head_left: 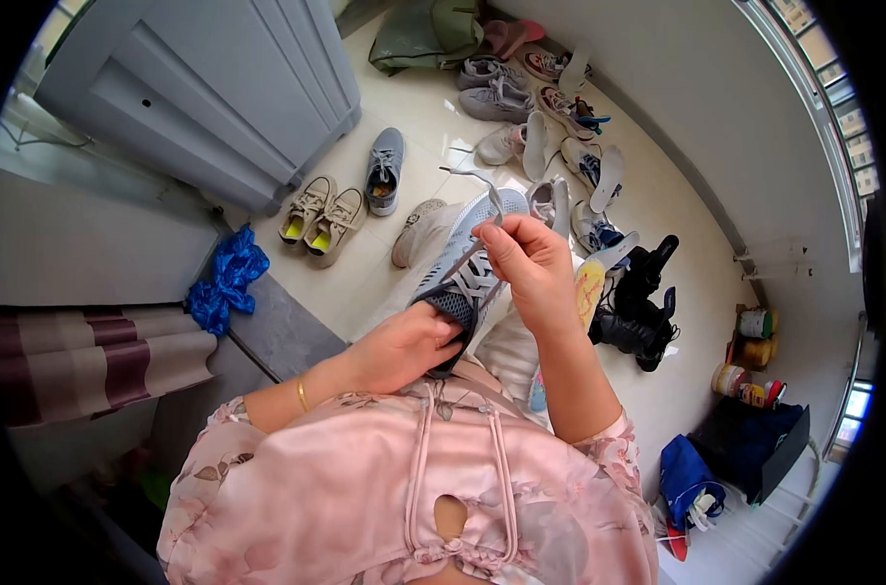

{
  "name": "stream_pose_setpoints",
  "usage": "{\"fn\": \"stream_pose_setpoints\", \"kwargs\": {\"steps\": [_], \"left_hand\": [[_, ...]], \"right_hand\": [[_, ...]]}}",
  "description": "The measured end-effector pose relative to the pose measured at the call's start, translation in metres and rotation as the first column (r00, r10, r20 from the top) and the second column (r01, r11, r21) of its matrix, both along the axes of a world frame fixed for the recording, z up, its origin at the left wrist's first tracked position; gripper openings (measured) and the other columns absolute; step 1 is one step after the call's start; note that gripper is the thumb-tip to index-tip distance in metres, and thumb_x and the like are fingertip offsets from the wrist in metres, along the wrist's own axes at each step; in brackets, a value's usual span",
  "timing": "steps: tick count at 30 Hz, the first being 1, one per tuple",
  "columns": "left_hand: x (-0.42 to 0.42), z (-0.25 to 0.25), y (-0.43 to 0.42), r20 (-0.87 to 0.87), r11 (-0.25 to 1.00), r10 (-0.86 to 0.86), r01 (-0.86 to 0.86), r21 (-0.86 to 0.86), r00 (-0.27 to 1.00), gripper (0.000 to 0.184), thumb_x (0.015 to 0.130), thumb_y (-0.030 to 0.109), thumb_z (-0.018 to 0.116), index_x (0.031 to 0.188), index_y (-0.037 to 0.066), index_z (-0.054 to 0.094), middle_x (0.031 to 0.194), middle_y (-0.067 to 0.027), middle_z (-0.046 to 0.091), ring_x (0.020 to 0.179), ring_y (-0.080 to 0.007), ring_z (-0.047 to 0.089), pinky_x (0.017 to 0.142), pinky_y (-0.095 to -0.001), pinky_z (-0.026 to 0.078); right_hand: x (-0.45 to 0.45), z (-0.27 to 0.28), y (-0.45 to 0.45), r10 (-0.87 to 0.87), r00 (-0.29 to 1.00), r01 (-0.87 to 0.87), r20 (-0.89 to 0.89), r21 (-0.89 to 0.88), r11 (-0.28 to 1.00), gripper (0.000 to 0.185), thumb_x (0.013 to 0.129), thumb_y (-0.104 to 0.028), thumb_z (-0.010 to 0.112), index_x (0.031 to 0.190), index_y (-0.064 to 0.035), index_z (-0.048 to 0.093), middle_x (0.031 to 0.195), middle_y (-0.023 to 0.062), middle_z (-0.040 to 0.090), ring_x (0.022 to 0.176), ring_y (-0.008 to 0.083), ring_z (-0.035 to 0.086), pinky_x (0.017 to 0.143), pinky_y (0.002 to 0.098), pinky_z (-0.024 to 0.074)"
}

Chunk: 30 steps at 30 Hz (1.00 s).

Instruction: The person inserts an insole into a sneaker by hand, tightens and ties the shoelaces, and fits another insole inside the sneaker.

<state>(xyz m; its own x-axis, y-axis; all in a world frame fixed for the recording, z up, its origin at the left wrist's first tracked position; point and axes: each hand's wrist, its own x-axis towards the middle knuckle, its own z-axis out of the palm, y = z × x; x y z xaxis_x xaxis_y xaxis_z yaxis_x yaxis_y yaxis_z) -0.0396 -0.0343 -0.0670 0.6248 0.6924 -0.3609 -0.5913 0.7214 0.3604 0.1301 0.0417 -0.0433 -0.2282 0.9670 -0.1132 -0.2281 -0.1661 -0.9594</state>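
Observation:
A grey sneaker [451, 304] with a dark mesh collar rests in my lap, its toe pointing away from me. My left hand [404, 346] is closed around the heel end, with some fingers inside the opening. My right hand [533, 261] pinches a grey shoelace [493, 195] above the shoe, and the loose end curls up past the fingertips. Part of the lacing is threaded across the tongue. Beyond my knees, a dark grey sneaker [385, 168] stands on the floor beside a pair of beige shoes [334, 226].
Several sneakers with insoles [609, 177] line the right wall. Black boots [638, 302] stand at right. A grey cabinet [209, 88] is at upper left, with a blue plastic bag [229, 278] below it. A green bag [423, 37] lies at the back, and jars [750, 385] sit far right.

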Motion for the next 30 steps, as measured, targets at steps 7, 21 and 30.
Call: {"fn": "stream_pose_setpoints", "kwargs": {"steps": [7,21,30], "left_hand": [[-0.051,0.032,0.028,-0.703,0.823,0.221,0.257,0.506,0.676,0.027,0.089,0.008,0.055,0.114,-0.002,0.060,0.111,-0.0101,0.061,0.103,-0.0178,0.058,0.089,-0.0287,0.046],[-0.004,0.003,0.085,-0.587,0.879,0.002,0.278,0.386,0.810,0.018,0.095,0.017,0.053,0.097,0.001,0.061,0.072,0.0013,0.054,0.064,-0.0035,0.050,0.058,-0.0200,0.046],[0.013,0.016,0.090,-0.776,0.646,-0.075,0.623,0.441,0.626,0.021,0.088,0.017,0.060,0.094,-0.002,0.062,0.075,-0.0028,0.062,0.068,-0.0094,0.055,0.061,-0.0243,0.044]], "right_hand": [[0.007,0.009,-0.009,0.068,0.997,-0.069,0.043,0.011,0.998,0.016,0.090,-0.017,0.063,0.088,-0.0005,0.064,0.068,-0.0064,0.053,0.060,0.0010,0.042,0.051,0.0183,0.0319],[0.014,-0.008,-0.019,-0.534,0.845,0.527,-0.004,0.170,0.833,0.026,0.092,-0.008,0.054,0.117,-0.0012,0.060,0.092,0.0057,0.064,0.071,0.0106,0.056,0.062,0.0255,0.0453],[0.007,0.016,0.004,-0.010,0.853,-0.302,0.522,0.509,0.806,0.040,0.092,0.000,0.046,0.130,-0.0096,0.051,0.089,0.0069,0.062,0.075,0.0151,0.055,0.070,0.0260,0.0464]]}}
